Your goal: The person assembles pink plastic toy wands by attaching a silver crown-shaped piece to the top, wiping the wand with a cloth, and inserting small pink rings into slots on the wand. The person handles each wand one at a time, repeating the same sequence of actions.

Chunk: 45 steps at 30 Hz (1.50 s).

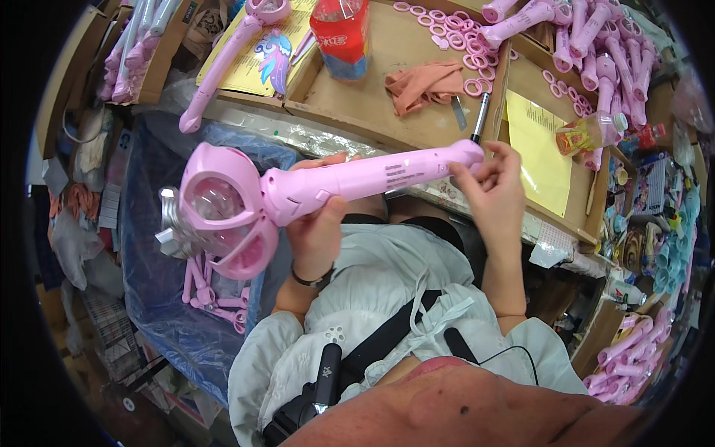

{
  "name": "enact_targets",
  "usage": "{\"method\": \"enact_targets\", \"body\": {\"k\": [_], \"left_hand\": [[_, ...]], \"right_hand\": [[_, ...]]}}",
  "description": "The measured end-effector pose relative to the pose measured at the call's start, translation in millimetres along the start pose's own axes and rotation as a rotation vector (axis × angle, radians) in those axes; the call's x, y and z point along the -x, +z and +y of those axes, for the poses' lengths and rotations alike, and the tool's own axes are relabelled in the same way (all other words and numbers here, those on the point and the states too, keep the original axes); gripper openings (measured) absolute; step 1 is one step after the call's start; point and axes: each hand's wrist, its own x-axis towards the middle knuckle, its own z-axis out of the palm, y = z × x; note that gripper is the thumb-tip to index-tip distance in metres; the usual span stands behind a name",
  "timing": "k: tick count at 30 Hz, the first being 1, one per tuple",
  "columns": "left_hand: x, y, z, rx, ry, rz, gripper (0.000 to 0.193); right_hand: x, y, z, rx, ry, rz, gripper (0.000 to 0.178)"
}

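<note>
A pink toy wand (357, 181) lies across both my hands, almost level, its round caged head to the left. Inside that head is a clear ball, and a shiny silver piece (170, 227) sticks out at its left side. My left hand (311, 237) wraps round the handle from below, close to the head. With thumb and fingers, my right hand (493, 190) grips the narrow end of the handle. Just behind that end stands a slim metal rod (482, 115), its lower part hidden by the wand.
A blue-lined bin (153, 298) at left holds several pink wand parts (216, 298). The cardboard tray (380, 123) ahead bears pink rings (454, 33), an orange cloth (424, 86) and a red bag (341, 33). More pink handles (607, 59), a bottle (588, 134) and yellow paper (532, 153) are at right.
</note>
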Motion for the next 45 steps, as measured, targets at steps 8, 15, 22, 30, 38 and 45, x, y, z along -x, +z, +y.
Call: {"method": "enact_targets", "body": {"k": [8, 15, 22, 30, 38, 45], "left_hand": [[-55.6, -0.2, 27.4, 0.058, -0.078, -0.268, 0.043], [-72.5, 46.1, -17.2, -0.236, 0.195, -0.155, 0.058], [-73.3, 45.9, -40.4, -0.392, 0.302, 0.087, 0.065], [-79.3, 48.5, -45.1, 0.612, -0.462, -0.319, 0.053], [-72.2, 42.7, -56.3, 0.958, -0.408, -0.863, 0.06], [-38.9, 46.6, -49.5, -0.157, -0.089, -0.114, 0.049]], "right_hand": [[-5.4, 2.3, 14.4, -0.21, -0.387, -0.81, 0.049], [14.0, 73.5, 2.4, -0.219, -0.262, -0.11, 0.047], [36.1, 80.9, 9.9, -0.427, -0.253, -0.215, 0.048], [44.8, 62.7, 9.3, -0.983, -0.048, -0.798, 0.042], [42.9, 49.5, 16.9, -1.086, 0.031, -1.065, 0.038], [44.3, 71.5, 28.8, -0.278, -0.185, -0.355, 0.044]]}}
